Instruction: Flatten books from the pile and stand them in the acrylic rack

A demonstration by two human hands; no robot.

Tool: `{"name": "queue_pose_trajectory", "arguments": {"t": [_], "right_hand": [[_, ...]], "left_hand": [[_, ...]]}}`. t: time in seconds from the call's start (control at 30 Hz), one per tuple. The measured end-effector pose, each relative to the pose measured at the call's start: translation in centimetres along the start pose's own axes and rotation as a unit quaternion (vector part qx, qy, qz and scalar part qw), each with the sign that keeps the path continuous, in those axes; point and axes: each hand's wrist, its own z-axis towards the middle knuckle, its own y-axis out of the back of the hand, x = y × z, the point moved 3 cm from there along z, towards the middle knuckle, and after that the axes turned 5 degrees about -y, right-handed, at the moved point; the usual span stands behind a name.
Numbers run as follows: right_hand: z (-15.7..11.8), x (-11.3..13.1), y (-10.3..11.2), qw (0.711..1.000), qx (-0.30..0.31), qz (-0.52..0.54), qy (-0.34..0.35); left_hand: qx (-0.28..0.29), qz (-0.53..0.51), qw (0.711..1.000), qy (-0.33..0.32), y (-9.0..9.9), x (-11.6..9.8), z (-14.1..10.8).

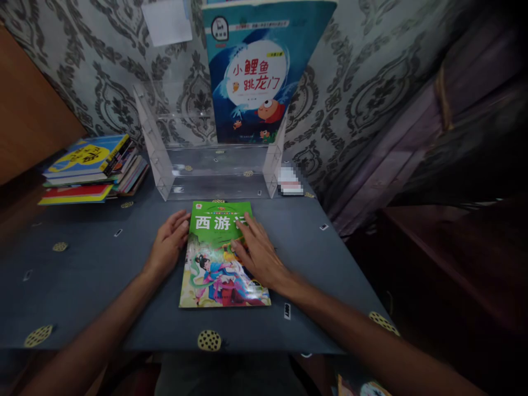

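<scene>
A green picture book [223, 269] lies face up on the table, with a colourful figure and large white characters on its cover. My right hand [259, 250] rests over the book's right side, fingers spread, hiding part of the title and picture. Beside the book's left edge, my left hand [168, 242] lies on its side with fingers loosely bent and apart; whether it touches the edge I cannot tell. Behind the book stands a clear acrylic rack [214, 187]. A blue book [251, 71] with a fish on its cover stands upright on the rack's right part.
A stack of books [91, 165] sits at the table's back left. A blurred white item [290, 181] lies right of the rack. The dark patterned tablecloth [111, 275] covers the table, whose right edge slopes toward me. Patterned wallpaper [330, 104] and a curtain [396, 148] are behind.
</scene>
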Motion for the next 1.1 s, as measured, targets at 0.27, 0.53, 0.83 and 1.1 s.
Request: {"name": "queue_pose_trajectory", "arguments": {"t": [0.27, 0.53, 0.83, 1.1], "right_hand": [[0.0, 0.2, 0.0, 1.000, 0.011, 0.021, 0.015], [-0.2, 0.9, 0.5, 0.999, 0.004, 0.047, 0.011], [-0.2, 1.3, 0.9, 0.987, -0.074, 0.131, -0.050], [0.0, 2.9, 1.3, 0.889, -0.031, 0.427, -0.164]], "left_hand": [[0.008, -0.148, 0.975, 0.168, -1.8, 0.2, -1.2], [0.006, -0.199, 0.967, 0.161, -1.6, -0.1, -1.6], [0.021, -0.230, 0.966, 0.117, -1.5, -1.2, -1.9], [-0.004, -0.177, 0.978, 0.113, -1.3, -1.6, -2.1]]}}
